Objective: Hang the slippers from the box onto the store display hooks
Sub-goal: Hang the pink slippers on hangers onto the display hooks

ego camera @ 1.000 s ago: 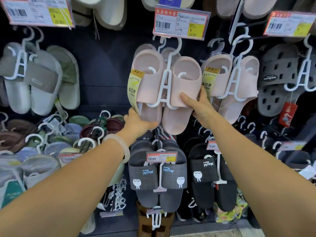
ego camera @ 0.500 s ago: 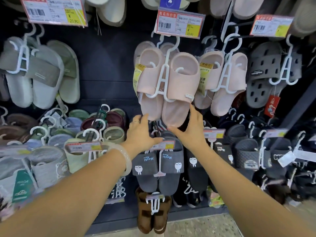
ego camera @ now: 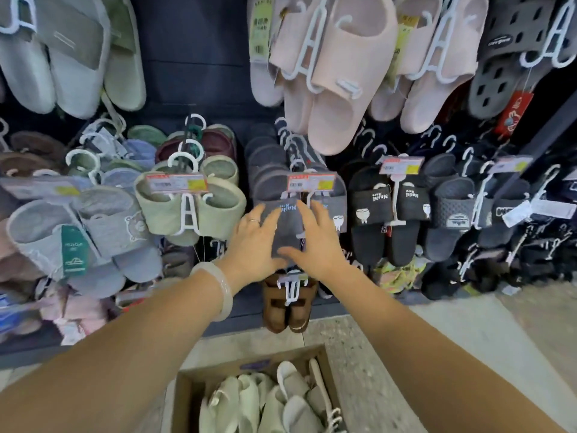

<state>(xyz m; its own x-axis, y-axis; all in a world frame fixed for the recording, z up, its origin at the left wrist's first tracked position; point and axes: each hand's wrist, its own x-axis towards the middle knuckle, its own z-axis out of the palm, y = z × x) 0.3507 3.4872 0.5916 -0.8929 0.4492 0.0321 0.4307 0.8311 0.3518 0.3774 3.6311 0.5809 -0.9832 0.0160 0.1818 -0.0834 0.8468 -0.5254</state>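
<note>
Reaching out from the head camera, both hands lie spread, fingers straight, against the front pair of grey slippers point(ego camera: 282, 225) on a middle-row display hook. The left hand point(ego camera: 254, 242) rests flat on the left slipper's strap and the right hand point(ego camera: 315, 237) covers the seam between the two, thumbs nearly touching; neither pinches anything. Above them hangs a pink pair point(ego camera: 331, 73) on its white hanger, seated among others of the same colour. Directly below the forearms, on the floor, stands the cardboard box point(ego camera: 184, 398), with pale cream slippers point(ego camera: 268, 401) loose inside.

By my reading the hands are squaring up the hung stock. To do that well, push the grey pairs back evenly so the price tag point(ego camera: 310, 181) faces forward, then drop both hands straight to the box.

Motion blur softens the display's left and right edges. The hook carrying the grey pairs is hidden behind tag and slippers, the box's near end is cut off by the frame's bottom edge, and whether the cream slippers have hangers is hard to make out.
</note>
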